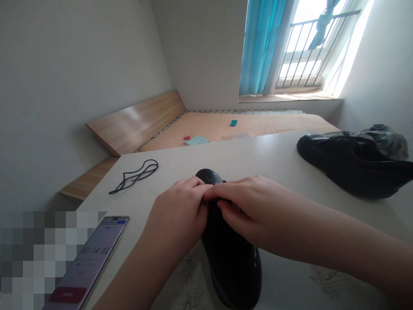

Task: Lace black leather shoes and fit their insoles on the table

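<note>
A black shoe (230,258) lies lengthwise on the white table before me, its textured toe pointing away. My left hand (185,204) is closed over the shoe's left side near the lacing area, fingers curled around its upper. From the right, my right hand (243,202) reaches across the same spot with bent fingers, and its fingertips meet those of the left. What the right fingers pinch is hidden between the two hands. Loosely looped on the table to the left is a black shoelace (138,175), apart from both hands.
A second black shoe (342,165) rests at the table's right, with a crumpled clear plastic bag (392,140) behind it. To the left lies a phone (93,262) showing a timer. Past the white table (180,161) is a bed base (267,122) beneath a barred window.
</note>
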Tool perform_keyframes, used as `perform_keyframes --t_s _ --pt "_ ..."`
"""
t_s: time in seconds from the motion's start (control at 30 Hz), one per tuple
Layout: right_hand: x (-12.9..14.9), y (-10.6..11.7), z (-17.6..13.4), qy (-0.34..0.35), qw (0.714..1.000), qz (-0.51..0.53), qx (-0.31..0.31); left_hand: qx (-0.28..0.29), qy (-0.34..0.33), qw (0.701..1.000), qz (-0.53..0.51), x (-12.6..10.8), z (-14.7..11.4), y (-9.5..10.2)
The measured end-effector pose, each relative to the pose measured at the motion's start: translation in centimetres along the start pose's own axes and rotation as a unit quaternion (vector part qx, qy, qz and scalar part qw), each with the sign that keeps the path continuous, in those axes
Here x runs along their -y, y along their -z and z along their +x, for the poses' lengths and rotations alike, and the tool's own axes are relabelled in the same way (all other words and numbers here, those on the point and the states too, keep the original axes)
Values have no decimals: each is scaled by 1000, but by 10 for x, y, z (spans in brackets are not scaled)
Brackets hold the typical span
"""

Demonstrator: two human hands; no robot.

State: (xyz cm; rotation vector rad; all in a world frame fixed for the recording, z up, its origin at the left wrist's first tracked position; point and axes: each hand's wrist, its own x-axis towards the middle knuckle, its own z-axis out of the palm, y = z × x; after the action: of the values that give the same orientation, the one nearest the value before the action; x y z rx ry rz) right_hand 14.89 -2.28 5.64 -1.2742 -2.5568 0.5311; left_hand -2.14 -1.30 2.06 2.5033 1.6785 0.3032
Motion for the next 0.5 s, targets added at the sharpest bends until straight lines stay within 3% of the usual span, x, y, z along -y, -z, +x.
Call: perform_keyframes --t_s 0.23,0.37,0.5 --pt "-5 -6 1 -10 998 -51 -39 -16 55 994 -92 14 4 -3" --pt "-7 -11 -1 9 993 -117 -29 27 11 985 -172 35 -1 -9" --pt "-11 -13 2 15 988 -150 -21 96 38 974 -200 47 -7 -8"
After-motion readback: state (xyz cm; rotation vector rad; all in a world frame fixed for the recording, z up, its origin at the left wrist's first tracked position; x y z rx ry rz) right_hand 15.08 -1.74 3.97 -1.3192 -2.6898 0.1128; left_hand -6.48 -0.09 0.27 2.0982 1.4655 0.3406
